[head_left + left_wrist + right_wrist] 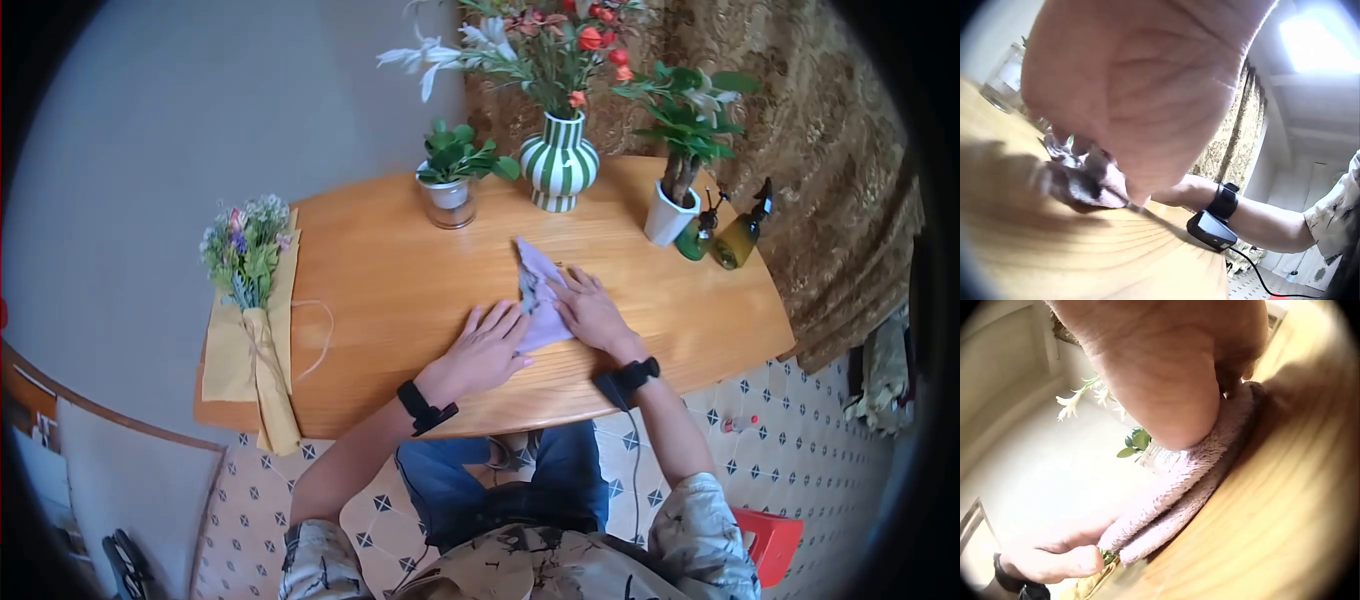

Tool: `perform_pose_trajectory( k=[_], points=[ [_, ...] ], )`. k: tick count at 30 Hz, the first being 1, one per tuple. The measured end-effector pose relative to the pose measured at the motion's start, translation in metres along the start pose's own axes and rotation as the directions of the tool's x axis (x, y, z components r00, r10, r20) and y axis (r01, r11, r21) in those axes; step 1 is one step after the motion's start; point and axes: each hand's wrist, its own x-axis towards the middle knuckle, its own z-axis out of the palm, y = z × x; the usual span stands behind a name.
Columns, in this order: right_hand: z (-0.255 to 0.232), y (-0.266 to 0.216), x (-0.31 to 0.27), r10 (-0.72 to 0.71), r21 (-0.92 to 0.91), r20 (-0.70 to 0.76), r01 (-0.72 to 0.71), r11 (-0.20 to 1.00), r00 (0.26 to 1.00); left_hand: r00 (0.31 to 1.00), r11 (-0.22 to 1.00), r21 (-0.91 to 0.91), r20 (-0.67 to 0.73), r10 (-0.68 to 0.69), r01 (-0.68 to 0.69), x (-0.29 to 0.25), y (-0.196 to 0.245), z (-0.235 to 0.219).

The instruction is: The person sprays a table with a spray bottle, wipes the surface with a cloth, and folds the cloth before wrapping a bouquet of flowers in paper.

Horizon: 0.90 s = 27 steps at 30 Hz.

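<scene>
A folded lavender cloth with a greyish, dark-marked strip along its left side lies on the wooden table. Across its right part rests my right hand, fingers stretched forward over the fabric. My left hand lies palm down at the cloth's lower left edge, its fingertips reaching that edge. From the right wrist, the fluffy cloth shows as stacked layers under the hand. Seen from the left wrist, the palm covers much of the cloth, whose edge is rumpled.
A wrapped bouquet lies on yellow paper at the left, beside a loop of string. Along the back stand a small potted plant, a striped vase of flowers, a white planter and two spray bottles.
</scene>
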Motion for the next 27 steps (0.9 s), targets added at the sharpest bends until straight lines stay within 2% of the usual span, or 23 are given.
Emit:
perform_pose_trajectory(
  k=[2,4,5,7,8,10,12,14,16,17,18,19,20,22,23,24,25,26,27],
  points=[
    [-0.01,0.02,-0.019,0.012,-0.062,-0.051,-0.015,0.998,0.999,1.0,0.999,0.045,0.015,0.01,-0.011,-0.004,-0.006,0.004],
    [-0.032,0.049,-0.033,0.244,-0.106,0.02,-0.241,0.965,0.97,1.0,1.0,-0.024,-0.022,-0.01,0.01,-0.006,-0.006,0.003],
    [-0.035,0.068,-0.04,0.252,-0.111,0.02,-0.248,0.962,0.968,1.0,1.0,-0.028,-0.022,-0.002,0.001,-0.006,-0.006,0.002],
    [-0.029,0.092,-0.045,0.376,-0.06,-0.2,-0.395,0.917,0.905,0.999,1.0,-0.016,-0.037,-0.008,0.007,-0.007,-0.009,-0.001],
    [-0.022,0.09,-0.046,0.384,-0.055,-0.206,-0.403,0.914,0.9,0.999,1.0,-0.01,-0.032,0.001,-0.001,-0.006,-0.009,-0.004],
    [-0.01,0.048,-0.035,0.413,0.189,-0.363,-0.368,0.91,0.835,0.999,0.998,-0.052,0.006,-0.041,0.041,-0.001,-0.008,-0.006],
    [0.005,0.011,-0.019,0.322,0.205,-0.319,-0.266,0.942,0.891,0.997,0.996,-0.048,0.042,-0.071,0.073,0.006,-0.013,-0.003],
    [0.018,-0.026,-0.006,0.103,0.198,-0.321,-0.04,0.979,0.942,0.991,0.993,-0.038,0.082,-0.108,0.111,0.007,-0.021,-0.001],
    [0.036,-0.054,0.005,-0.041,0.283,-0.264,0.118,0.952,0.964,0.992,0.99,-0.069,0.041,-0.123,0.125,0.004,-0.027,-0.003],
    [0.039,-0.062,0.012,-0.032,0.293,-0.268,0.113,0.95,0.963,0.991,0.99,-0.061,0.051,-0.122,0.125,0.002,-0.031,-0.005],
    [0.032,-0.073,0.018,-0.109,0.414,-0.121,0.15,0.898,0.987,0.991,0.99,-0.062,0.031,-0.128,0.13,-0.001,-0.035,-0.008],
    [0.024,-0.077,0.022,-0.206,0.532,0.017,0.165,0.83,0.978,0.991,0.989,-0.064,0.01,-0.136,0.136,-0.004,-0.036,-0.01],
    [0.016,-0.078,0.024,-0.206,0.54,0.017,0.164,0.825,0.978,0.99,0.988,-0.062,0.018,-0.141,0.142,-0.006,-0.037,-0.012],
    [0.004,-0.072,0.029,-0.09,0.673,0.154,-0.038,0.739,0.984,0.985,0.982,-0.09,-0.024,-0.172,0.169,-0.01,-0.038,-0.018],
    [0.007,-0.065,0.032,-0.123,0.744,0.074,0.027,0.668,0.99,0.982,0.979,-0.094,-0.024,-0.185,0.182,-0.011,-0.041,-0.018],
    [0.006,-0.057,0.033,-0.137,0.746,0.083,0.029,0.665,0.987,0.989,0.99,-0.07,-0.08,-0.128,0.122,-0.011,-0.044,-0.016],
    [0.004,-0.048,0.033,-0.058,0.74,0.05,0.002,0.673,0.997,0.989,0.997,-0.044,-0.134,-0.069,0.063,-0.01,-0.045,-0.017],
    [0.003,-0.041,0.03,0.024,0.733,0.016,-0.028,0.68,1.0,0.987,0.996,-0.052,-0.134,-0.084,0.078,-0.009,-0.045,-0.017],
    [0.001,-0.035,0.023,0.012,0.733,0.027,-0.028,0.68,1.0,0.987,0.995,-0.089,-0.149,-0.065,0.052,-0.006,-0.04,-0.022]
  ],
)
